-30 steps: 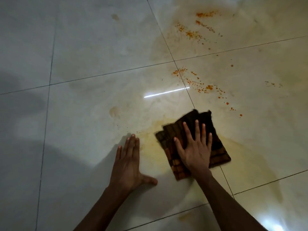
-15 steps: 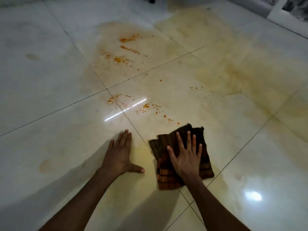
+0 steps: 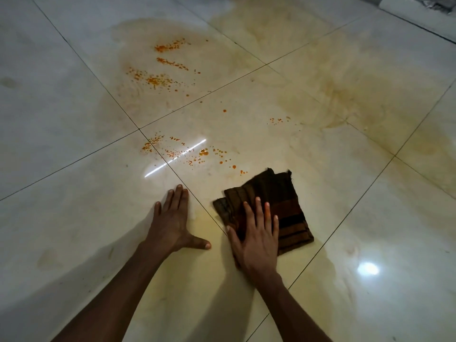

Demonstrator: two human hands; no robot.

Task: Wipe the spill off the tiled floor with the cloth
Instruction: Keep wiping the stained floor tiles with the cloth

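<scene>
A dark brown striped cloth [image 3: 278, 201] lies folded flat on the glossy pale tiled floor [image 3: 61, 119]. My right hand [image 3: 255, 239] presses palm-down on the cloth's near left part, fingers spread. My left hand [image 3: 174, 222] rests flat on the bare tile just left of the cloth, thumb out toward it. A spill of orange droplets [image 3: 187, 154] is scattered beyond both hands, with more orange specks [image 3: 162, 70] farther back. A wide yellowish wet film [image 3: 345, 95] stains the tiles to the back and right.
Dark grout lines [image 3: 202, 95] cross the floor diagonally. A pale ledge or wall base [image 3: 419, 13] runs along the top right corner. Light glare [image 3: 367, 269] reflects off the tile at the right, and a bright streak [image 3: 175, 157] crosses the droplets.
The view has swung and tilted up, showing more stained floor to the right. My right hand has slid back toward the cloth's near edge; my left hand stays planted.
</scene>
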